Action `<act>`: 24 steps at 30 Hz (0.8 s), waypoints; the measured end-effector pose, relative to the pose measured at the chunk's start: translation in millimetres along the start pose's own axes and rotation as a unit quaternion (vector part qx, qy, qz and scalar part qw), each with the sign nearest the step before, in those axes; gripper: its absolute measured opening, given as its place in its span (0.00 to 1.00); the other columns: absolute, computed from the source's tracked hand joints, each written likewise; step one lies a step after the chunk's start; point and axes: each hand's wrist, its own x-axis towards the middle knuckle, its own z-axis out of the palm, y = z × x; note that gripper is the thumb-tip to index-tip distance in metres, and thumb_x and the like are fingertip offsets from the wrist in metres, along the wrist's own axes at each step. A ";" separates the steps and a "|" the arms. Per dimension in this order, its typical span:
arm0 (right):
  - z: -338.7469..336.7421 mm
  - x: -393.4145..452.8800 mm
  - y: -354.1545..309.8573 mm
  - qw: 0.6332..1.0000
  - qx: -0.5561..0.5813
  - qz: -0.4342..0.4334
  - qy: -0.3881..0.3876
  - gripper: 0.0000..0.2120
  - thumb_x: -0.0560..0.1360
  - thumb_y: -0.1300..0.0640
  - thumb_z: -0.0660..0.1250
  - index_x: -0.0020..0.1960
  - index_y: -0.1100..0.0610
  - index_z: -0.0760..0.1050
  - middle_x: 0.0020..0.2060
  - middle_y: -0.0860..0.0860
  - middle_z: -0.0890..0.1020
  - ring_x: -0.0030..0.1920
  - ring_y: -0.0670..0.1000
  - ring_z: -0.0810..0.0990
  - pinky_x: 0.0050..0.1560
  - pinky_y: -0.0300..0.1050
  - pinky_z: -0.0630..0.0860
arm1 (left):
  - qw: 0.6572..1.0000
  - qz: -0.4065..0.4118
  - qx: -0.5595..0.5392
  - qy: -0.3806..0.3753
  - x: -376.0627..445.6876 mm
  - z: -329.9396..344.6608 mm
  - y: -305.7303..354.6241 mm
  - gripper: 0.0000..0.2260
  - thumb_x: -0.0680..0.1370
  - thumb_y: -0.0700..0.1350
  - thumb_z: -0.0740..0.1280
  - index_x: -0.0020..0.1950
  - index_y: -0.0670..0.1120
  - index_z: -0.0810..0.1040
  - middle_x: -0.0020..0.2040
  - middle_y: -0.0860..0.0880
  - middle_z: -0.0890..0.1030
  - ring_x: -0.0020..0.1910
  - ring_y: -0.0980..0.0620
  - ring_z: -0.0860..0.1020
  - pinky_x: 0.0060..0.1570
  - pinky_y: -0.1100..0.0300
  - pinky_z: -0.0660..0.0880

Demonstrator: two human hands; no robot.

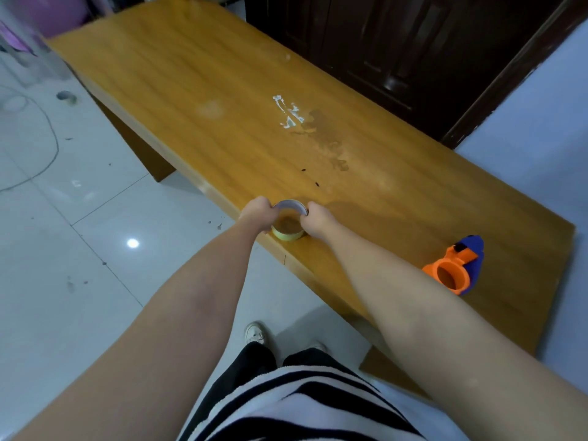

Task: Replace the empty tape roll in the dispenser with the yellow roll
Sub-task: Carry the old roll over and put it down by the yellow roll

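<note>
hands, left hand (258, 214) and right hand (319, 219), both grip yellow roll (288, 233) on table (197, 90).

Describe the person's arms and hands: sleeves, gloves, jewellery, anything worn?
Both forearms are bare up to the frame edge, with no sleeves showing. The left hand and right hand have no gloves, and no watch, bracelet or ring is visible. Nothing marks the arms. Lower in the view are a black-and-white striped top, dark trousers and a white shoe.
</note>
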 end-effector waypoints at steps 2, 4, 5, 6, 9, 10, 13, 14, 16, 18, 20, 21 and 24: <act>3.0 4.6 -12.8 1.000 0.028 -0.002 -0.001 0.14 0.81 0.57 0.52 0.63 0.62 0.66 0.41 0.54 0.70 0.44 0.57 0.73 0.42 0.51 0.73 | 0.999 0.004 -0.037 0.018 1.6 -10.6 -6.2 0.12 0.80 0.49 0.60 0.43 0.41 0.73 0.42 0.40 0.80 0.39 0.42 0.81 0.48 0.49 0.80; 7.5 8.4 -26.7 0.999 0.044 -0.010 -0.003 0.16 0.80 0.58 0.53 0.65 0.63 0.64 0.44 0.56 0.71 0.43 0.59 0.75 0.45 0.55 0.79 | 0.997 -0.002 -0.062 0.038 2.8 -22.4 -15.2 0.14 0.79 0.51 0.61 0.40 0.41 0.72 0.40 0.42 0.79 0.41 0.41 0.82 0.49 0.46 0.81; 10.1 10.0 -34.3 0.999 0.050 -0.015 -0.005 0.15 0.80 0.59 0.53 0.65 0.63 0.64 0.46 0.57 0.71 0.44 0.59 0.75 0.48 0.57 0.80 | 0.996 -0.009 -0.072 0.046 3.3 -28.6 -21.0 0.15 0.78 0.51 0.62 0.38 0.42 0.71 0.39 0.42 0.79 0.42 0.40 0.82 0.49 0.45 0.81; 13.1 11.8 -42.0 0.998 0.056 -0.023 -0.004 0.15 0.79 0.60 0.54 0.65 0.62 0.65 0.48 0.58 0.71 0.44 0.60 0.75 0.49 0.59 0.80 | 0.995 -0.015 -0.083 0.054 3.8 -34.6 -27.0 0.15 0.78 0.51 0.62 0.37 0.43 0.70 0.39 0.42 0.78 0.44 0.40 0.83 0.49 0.45 0.81; 24.3 18.6 -67.6 0.997 0.063 -0.049 0.002 0.13 0.78 0.61 0.55 0.62 0.60 0.66 0.47 0.58 0.72 0.44 0.60 0.76 0.51 0.59 0.80 | 0.989 -0.030 -0.129 0.067 3.0 -51.6 -46.7 0.13 0.79 0.50 0.62 0.43 0.41 0.71 0.39 0.43 0.76 0.44 0.39 0.81 0.50 0.45 0.80; 28.6 20.5 -76.4 0.996 0.059 -0.062 0.004 0.10 0.78 0.62 0.55 0.59 0.59 0.66 0.44 0.57 0.72 0.43 0.59 0.75 0.49 0.56 0.79 | 0.987 -0.035 -0.142 0.072 2.3 -56.6 -53.6 0.11 0.79 0.48 0.61 0.45 0.40 0.71 0.39 0.44 0.75 0.43 0.40 0.79 0.50 0.46 0.80; 42.1 23.3 -102.3 0.995 0.050 -0.091 0.008 0.04 0.78 0.64 0.53 0.51 0.57 0.62 0.35 0.51 0.67 0.39 0.56 0.71 0.39 0.49 0.71 | 0.980 -0.050 -0.166 0.101 1.4 -71.2 -75.3 0.08 0.79 0.45 0.60 0.48 0.40 0.71 0.43 0.41 0.75 0.40 0.42 0.76 0.49 0.47 0.80; 47.1 24.5 -110.9 0.994 0.054 -0.097 0.005 0.05 0.78 0.64 0.52 0.52 0.57 0.63 0.35 0.52 0.68 0.37 0.56 0.71 0.38 0.50 0.72 | 0.978 -0.055 -0.173 0.107 1.2 -76.2 -82.9 0.07 0.79 0.44 0.59 0.49 0.40 0.71 0.44 0.40 0.75 0.40 0.42 0.76 0.49 0.46 0.80; 57.9 27.6 -126.8 0.992 0.057 -0.110 0.000 0.08 0.79 0.64 0.52 0.56 0.60 0.66 0.40 0.56 0.71 0.39 0.57 0.73 0.42 0.55 0.77 | 0.973 -0.064 -0.194 0.109 -1.2 -86.0 -97.1 0.07 0.80 0.42 0.57 0.54 0.41 0.71 0.45 0.40 0.75 0.41 0.42 0.76 0.49 0.47 0.79; 68.3 28.5 -142.7 0.991 0.042 -0.123 -0.008 0.08 0.79 0.65 0.53 0.56 0.62 0.66 0.43 0.58 0.71 0.42 0.57 0.73 0.45 0.56 0.76 | 0.972 -0.065 -0.200 0.106 -4.1 -94.5 -110.4 0.13 0.80 0.40 0.55 0.64 0.41 0.69 0.46 0.40 0.75 0.41 0.42 0.76 0.48 0.47 0.79; 76.9 29.2 -155.6 0.991 0.028 -0.134 -0.011 0.06 0.79 0.64 0.54 0.55 0.61 0.66 0.44 0.59 0.71 0.43 0.57 0.73 0.45 0.54 0.74 | 0.972 -0.055 -0.198 0.112 -7.6 -102.4 -121.8 0.16 0.80 0.38 0.54 0.68 0.41 0.69 0.45 0.41 0.75 0.41 0.43 0.75 0.48 0.47 0.78; 80.8 30.5 -161.0 0.990 0.025 -0.137 -0.014 0.07 0.79 0.64 0.54 0.57 0.62 0.66 0.45 0.59 0.71 0.43 0.57 0.74 0.46 0.54 0.74 | 0.971 -0.048 -0.202 0.117 -9.2 -106.0 -127.5 0.16 0.80 0.37 0.55 0.68 0.40 0.69 0.44 0.41 0.74 0.41 0.43 0.75 0.45 0.48 0.78; 90.0 34.4 -175.3 0.987 0.015 -0.155 -0.027 0.06 0.79 0.62 0.54 0.56 0.59 0.66 0.45 0.58 0.72 0.43 0.56 0.74 0.44 0.51 0.73 | 0.969 -0.039 -0.206 0.134 -13.6 -115.3 -143.5 0.16 0.80 0.38 0.56 0.67 0.41 0.70 0.43 0.43 0.74 0.42 0.44 0.74 0.34 0.57 0.75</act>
